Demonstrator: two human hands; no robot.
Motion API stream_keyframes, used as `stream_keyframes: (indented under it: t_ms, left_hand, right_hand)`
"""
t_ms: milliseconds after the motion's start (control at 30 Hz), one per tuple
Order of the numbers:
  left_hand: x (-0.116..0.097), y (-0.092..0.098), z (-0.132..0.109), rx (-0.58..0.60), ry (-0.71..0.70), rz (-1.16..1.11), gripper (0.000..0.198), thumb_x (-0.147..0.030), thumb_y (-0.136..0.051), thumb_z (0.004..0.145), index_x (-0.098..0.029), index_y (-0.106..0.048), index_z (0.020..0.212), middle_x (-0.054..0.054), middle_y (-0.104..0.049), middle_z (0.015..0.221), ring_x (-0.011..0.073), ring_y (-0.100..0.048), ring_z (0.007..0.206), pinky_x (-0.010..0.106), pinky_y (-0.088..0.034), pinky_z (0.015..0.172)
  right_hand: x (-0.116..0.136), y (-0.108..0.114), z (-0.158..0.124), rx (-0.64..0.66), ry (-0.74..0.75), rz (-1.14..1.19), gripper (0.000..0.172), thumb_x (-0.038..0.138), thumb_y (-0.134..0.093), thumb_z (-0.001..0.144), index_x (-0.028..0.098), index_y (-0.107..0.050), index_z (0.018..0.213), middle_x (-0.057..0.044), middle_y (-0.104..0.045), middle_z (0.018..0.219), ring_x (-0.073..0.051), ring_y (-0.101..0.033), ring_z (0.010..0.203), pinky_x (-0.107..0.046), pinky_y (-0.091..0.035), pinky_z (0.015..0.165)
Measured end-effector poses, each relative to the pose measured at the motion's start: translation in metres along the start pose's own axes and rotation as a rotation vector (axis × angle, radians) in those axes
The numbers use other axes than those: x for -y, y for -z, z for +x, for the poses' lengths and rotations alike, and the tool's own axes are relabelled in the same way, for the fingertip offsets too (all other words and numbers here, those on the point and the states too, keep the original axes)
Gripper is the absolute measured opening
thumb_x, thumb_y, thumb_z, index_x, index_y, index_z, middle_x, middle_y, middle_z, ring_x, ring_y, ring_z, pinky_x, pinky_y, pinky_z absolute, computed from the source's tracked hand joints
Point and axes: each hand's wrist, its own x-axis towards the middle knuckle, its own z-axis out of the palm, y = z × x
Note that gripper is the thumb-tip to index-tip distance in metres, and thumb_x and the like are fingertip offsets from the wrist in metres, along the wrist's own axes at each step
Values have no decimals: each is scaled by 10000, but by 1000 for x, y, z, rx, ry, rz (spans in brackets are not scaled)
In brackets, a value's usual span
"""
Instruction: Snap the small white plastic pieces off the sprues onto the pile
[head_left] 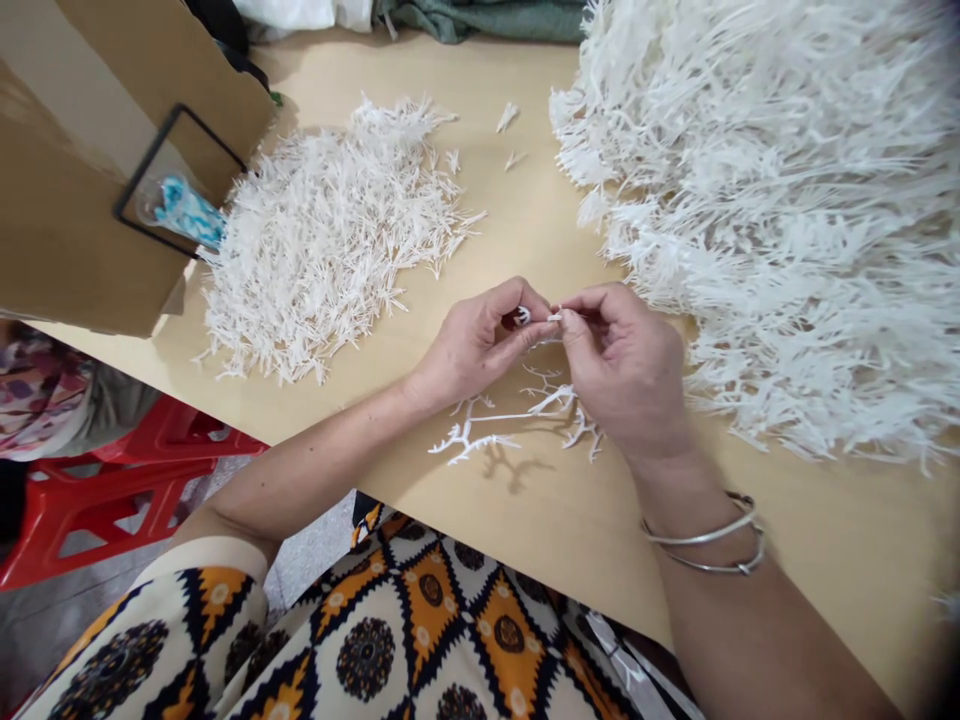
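1. Two hands: one left hand (480, 345) and one right hand (630, 355), their fingers (517, 350) meeting.
2. At least one branching white piece (551, 402), at and below the fingers; the hands hide too much for a surer count.
3. Two piles of sprigs, too tangled to count singly: a smaller pile (330, 240) left of the fingers, a larger pile (780, 240) to their right.
4. Two loose sprigs (508, 117), beyond the fingers.
5. One clear cup (150, 200), one wire holder (213, 138), one cardboard box (90, 200), well left of the fingers.

Branch (553, 402): smooth plastic
Desk (420, 470): smooth, matt
Bangle (705, 537): shiny metal
Box (67, 240): matt cardboard
Stool (166, 435): glossy plastic
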Motion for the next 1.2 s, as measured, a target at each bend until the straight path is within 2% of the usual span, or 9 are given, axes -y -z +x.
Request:
stream_keyframes:
  t_ms: [133, 233, 300, 467, 533, 600, 767, 1033, 1200]
  left_hand:
    - [-1, -3, -2, 24, -109, 63, 245, -420, -653, 1032, -192, -639, 945, 42, -766, 973, 123, -705, 875, 243, -526, 783]
    - [-7, -10, -7, 213, -258, 133, 207, -374, -629, 1046, -200, -659, 939, 40, -773, 963, 143, -726, 925, 286, -538, 889]
    - [-10, -14, -10, 270, -243, 110, 209, -376, -625, 1050, -198, -663, 948, 34, -768, 952, 133, -721, 911, 277, -538, 883]
    - [-5, -14, -7, -18, 112, -104, 294, -472, -708, 993, -196, -611, 965, 10, -706, 883, 71, -590, 686, 215, -459, 642]
    - [-1, -12, -6, -58, 174, -157, 326, -497, -736, 969, -203, -596, 948, -7, -674, 820, 66, -545, 646, 216, -421, 601]
    - [1, -11, -5, -72, 200, -220, 357, -522, -754, 948, -207, -587, 938, -17, -653, 788, 64, -529, 631, 216, -400, 581]
    - [1, -12, -3, -99, 202, -271, 393, -558, -771, 922, -207, -597, 930, -54, -573, 696, 49, -455, 579, 201, -349, 532]
    - [1, -10, -4, -85, 163, -193, 307, -478, -763, 950, -202, -628, 943, -61, -570, 692, 45, -441, 572, 196, -338, 524]
    - [5, -11, -2, -48, -13, -111, 248, -419, -732, 979, -182, -664, 952, 45, -742, 998, 103, -672, 870, 238, -527, 775]
  right_hand:
    - [-2, -3, 4, -58, 21, -64, 50, 231, -614, 961, 257, -640, 927, -53, -750, 910, -218, -715, 836, -389, -566, 797]
    - [-11, 2, 12, -130, -59, 5, 48, 267, -604, 989, 254, -623, 948, -25, -703, 802, -195, -702, 711, -375, -570, 728]
    - [-18, 7, 16, -180, -80, 68, 80, 301, -596, 1005, 242, -640, 972, -9, -679, 778, -177, -695, 671, -367, -578, 709]
    - [-25, 12, 15, -104, 89, 178, 286, 340, -644, 1003, 297, -709, 1278, -69, -731, 1242, -226, -741, 1081, -478, -605, 1008]
    - [-21, 13, 14, -74, 93, 272, 322, 338, -661, 997, 304, -704, 1314, -60, -734, 1281, -231, -728, 1156, -497, -585, 1072]
    - [-16, 15, 13, -35, 47, 302, 251, 336, -686, 986, 278, -746, 1223, -48, -777, 1179, -217, -742, 1101, -468, -595, 1050]
    - [-4, 20, 11, 143, -23, 219, 150, 301, -748, 938, 249, -797, 1070, -36, -813, 1059, -212, -760, 993, -432, -603, 988]
    - [-9, 17, 9, 111, -47, 148, 112, 210, -730, 876, 234, -769, 979, -20, -798, 951, -192, -746, 895, -384, -603, 875]
    - [-4, 10, 6, 16, -63, 125, 100, 199, -744, 815, 221, -739, 912, -28, -790, 903, -196, -750, 840, -391, -617, 834]
